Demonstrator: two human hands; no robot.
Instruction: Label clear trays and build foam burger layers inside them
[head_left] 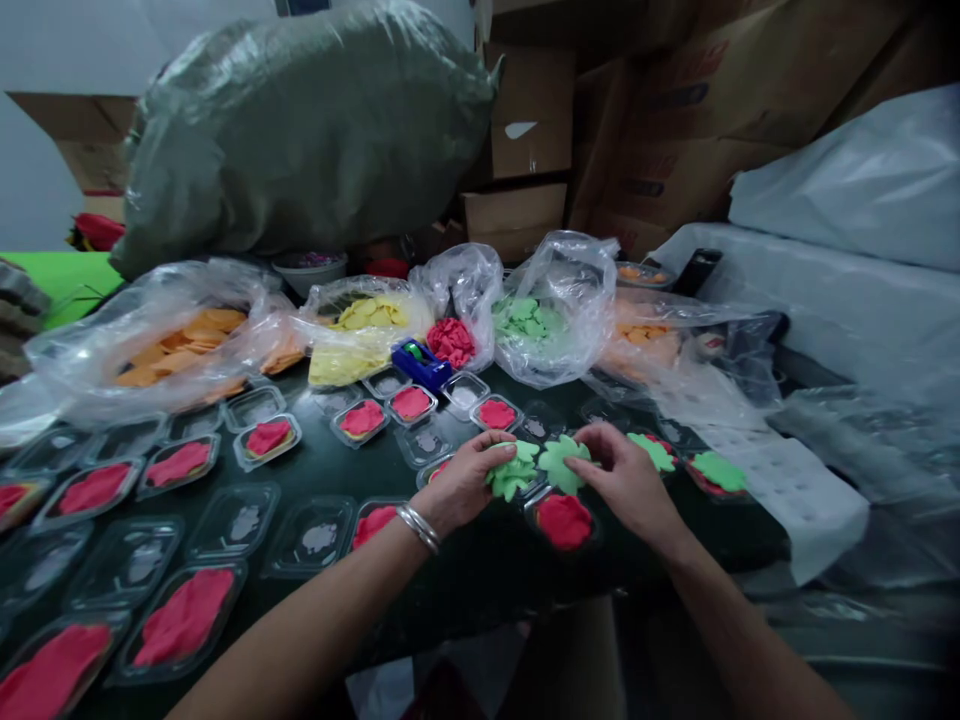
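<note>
My left hand (470,484), with silver bangles at the wrist, grips a small stack of light green flower-shaped pieces (513,470). Between the thumb and fingers of my right hand (628,480) is a single green flower-shaped piece (562,463), close beside that stack. Just below it sits a clear plastic box with a red flower-shaped piece (564,521) inside. To the right, boxes hold a green piece (718,471) and another green piece (654,452) lying over red ones. Part of one box is hidden behind my left hand.
Clear boxes with red pieces (187,615) cover the dark table's left side, some with lids open. Behind stand plastic bags of orange (184,345), yellow (371,314), red and green pieces (531,318), and a blue tape dispenser (421,366). A large sack (307,130) and cardboard boxes (532,110) fill the back.
</note>
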